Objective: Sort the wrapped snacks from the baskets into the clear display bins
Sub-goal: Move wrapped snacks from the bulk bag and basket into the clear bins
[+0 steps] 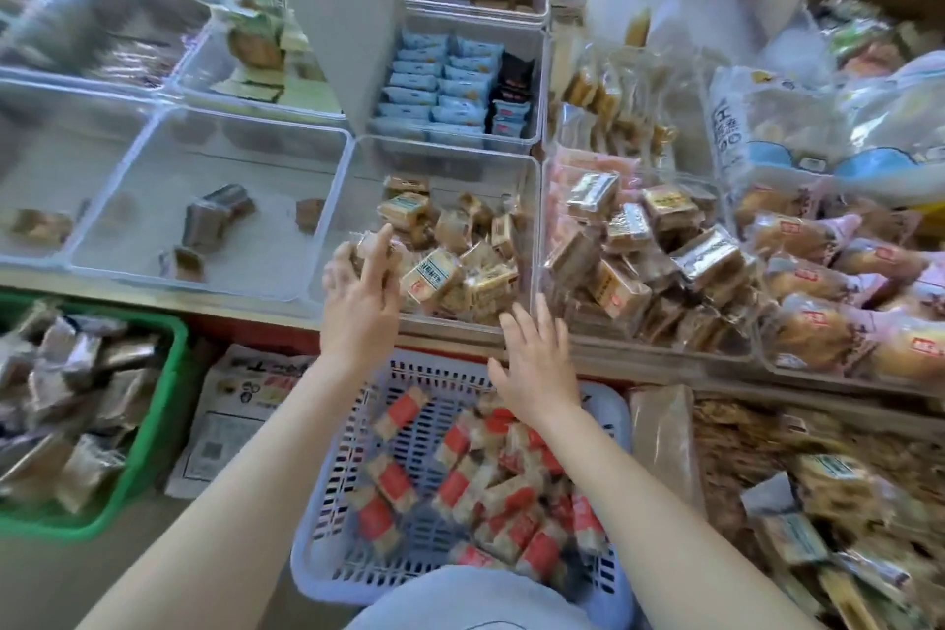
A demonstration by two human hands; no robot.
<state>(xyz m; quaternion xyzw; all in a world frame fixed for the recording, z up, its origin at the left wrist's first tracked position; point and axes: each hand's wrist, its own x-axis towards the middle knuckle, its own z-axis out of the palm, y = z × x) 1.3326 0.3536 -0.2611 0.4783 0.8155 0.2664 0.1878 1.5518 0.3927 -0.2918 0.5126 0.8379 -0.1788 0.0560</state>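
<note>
Overhead, left hand (360, 294) grips an upright wrapped snack (367, 248) over the bin (532, 220); right hand (534, 363) splayed.

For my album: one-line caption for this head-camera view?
Left hand holds wrapped snacks over clear plastic bin; open right hand above white slotted basket.

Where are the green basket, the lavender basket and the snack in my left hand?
green basket (171, 404): head view, on its right wall.
lavender basket (327, 517): head view, on its left slotted wall.
wrapped snack (364, 247): head view, on the clear wrapper above the left hand (360, 302).
</note>
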